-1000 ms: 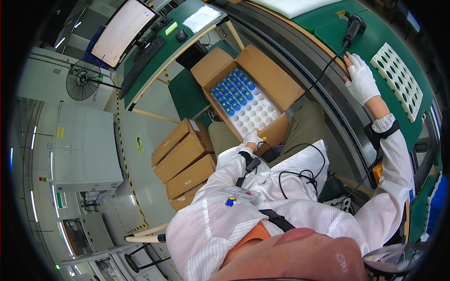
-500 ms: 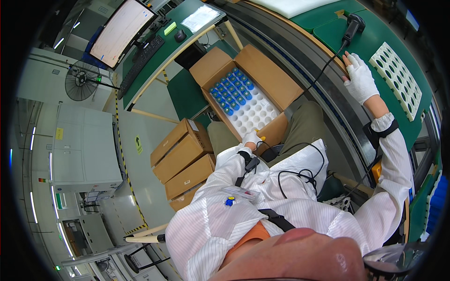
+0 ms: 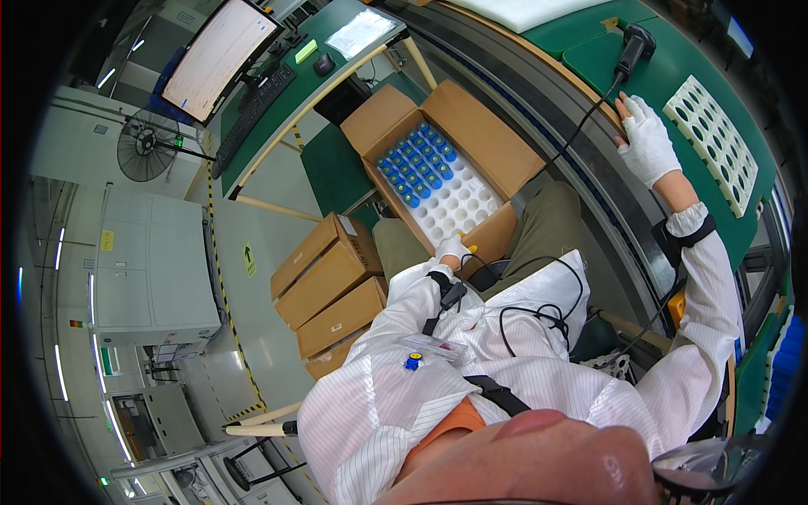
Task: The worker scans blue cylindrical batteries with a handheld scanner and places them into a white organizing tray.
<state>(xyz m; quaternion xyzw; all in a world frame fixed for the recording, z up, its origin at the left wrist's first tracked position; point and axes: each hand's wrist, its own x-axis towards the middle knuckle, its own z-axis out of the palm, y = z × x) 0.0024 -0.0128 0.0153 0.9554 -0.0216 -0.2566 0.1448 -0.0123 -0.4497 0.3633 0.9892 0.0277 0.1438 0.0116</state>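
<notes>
My left hand (image 3: pixel 451 249), in a white glove, is at the near wall of an open cardboard box (image 3: pixel 491 233), its fingers closed on the rim. Small yellow patches show at the fingertips. Inside the box, a white tray (image 3: pixel 459 202) with round holes bears several blue-topped cylinders (image 3: pixel 418 164) in its far and left part; the holes nearer me hold none. My right hand (image 3: pixel 650 143), in a white fingerless glove, lies on the edge of the green table (image 3: pixel 697 59), open, its fingers stretched out and holding nothing. A black handheld scanner (image 3: pixel 635 50) lies just beyond its fingertips.
A pale holed tray (image 3: pixel 715 143) lies right of my right hand. The scanner's cable runs over the conveyor rail (image 3: pixel 539 101). Closed cartons (image 3: pixel 328 273) stand at the left. Beyond are a desk with a monitor (image 3: pixel 220 59) and keyboard (image 3: pixel 259 105), and a fan (image 3: pixel 147 145).
</notes>
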